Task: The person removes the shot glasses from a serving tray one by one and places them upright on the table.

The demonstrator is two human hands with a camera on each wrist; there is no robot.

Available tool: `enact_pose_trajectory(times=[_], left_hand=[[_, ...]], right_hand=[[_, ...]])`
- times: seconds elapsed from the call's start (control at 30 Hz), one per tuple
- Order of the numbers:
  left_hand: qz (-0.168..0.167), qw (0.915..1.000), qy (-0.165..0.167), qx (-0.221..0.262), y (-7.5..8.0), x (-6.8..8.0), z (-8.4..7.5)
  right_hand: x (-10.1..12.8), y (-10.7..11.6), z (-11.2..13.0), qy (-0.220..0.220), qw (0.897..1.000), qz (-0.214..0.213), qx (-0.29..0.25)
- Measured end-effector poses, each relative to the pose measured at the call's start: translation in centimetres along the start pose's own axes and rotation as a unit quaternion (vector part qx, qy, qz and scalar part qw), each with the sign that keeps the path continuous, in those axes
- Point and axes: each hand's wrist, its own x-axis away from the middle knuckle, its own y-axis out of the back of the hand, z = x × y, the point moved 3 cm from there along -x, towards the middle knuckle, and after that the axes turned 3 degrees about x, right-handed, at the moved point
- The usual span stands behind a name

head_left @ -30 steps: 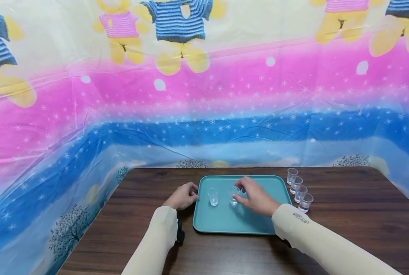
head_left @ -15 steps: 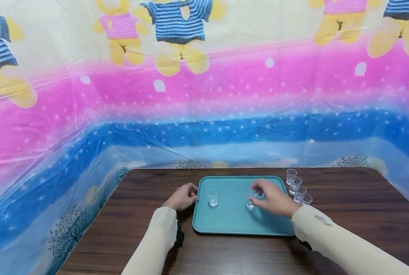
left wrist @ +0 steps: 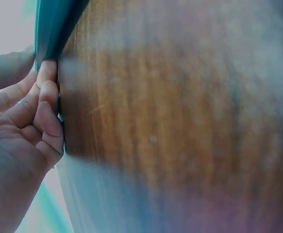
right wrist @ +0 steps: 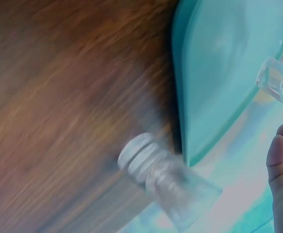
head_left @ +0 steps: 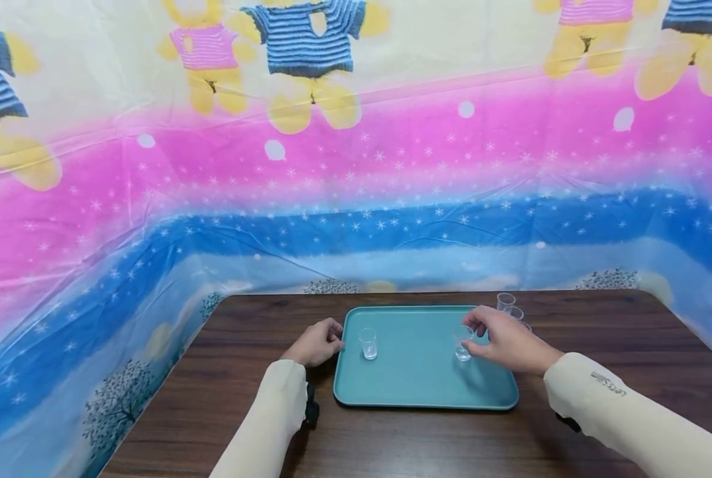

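"How many shot glasses [head_left: 368,345]?"
"I count at least five on my head feed."
"Besides those?"
"One tray [head_left: 416,382], one table [head_left: 392,445], one left hand [head_left: 315,342], one right hand [head_left: 505,338]."

We see one small clear glass [head_left: 461,352] in the right hand [head_left: 508,342], over a teal tray [head_left: 416,362].
The glass is upright, pinched at its side between thumb and fingers, towards the tray's right end; we cannot tell whether its base touches. We see the tray lying flat, rectangular with rounded corners and a low rim, its left edge held by the left hand [head_left: 315,342]. Near its left end, we find a matching second glass [head_left: 368,344] standing upright.
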Motion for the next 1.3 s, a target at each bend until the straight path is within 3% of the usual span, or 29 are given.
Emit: enact_pose_trajectory(times=[0.57, 0.83, 1.3], left_hand=[[0.002, 1.0000, 0.006, -0.006, 0.0, -0.1, 0.1], [0.001, 1.0000, 0.008, -0.005, -0.1, 0.0, 0.2], [0.001, 1.0000, 0.005, -0.003, -0.1, -0.1, 0.2]], right_hand=[[3.9, 5.0, -2.4, -0.001, 1.000, 0.011, 0.022], [5.3, 5.3, -3.2, 0.015, 0.999, -0.003, 0.038], [7.3, 4.5, -5.4, -0.038, 0.999, 0.021, 0.027]])
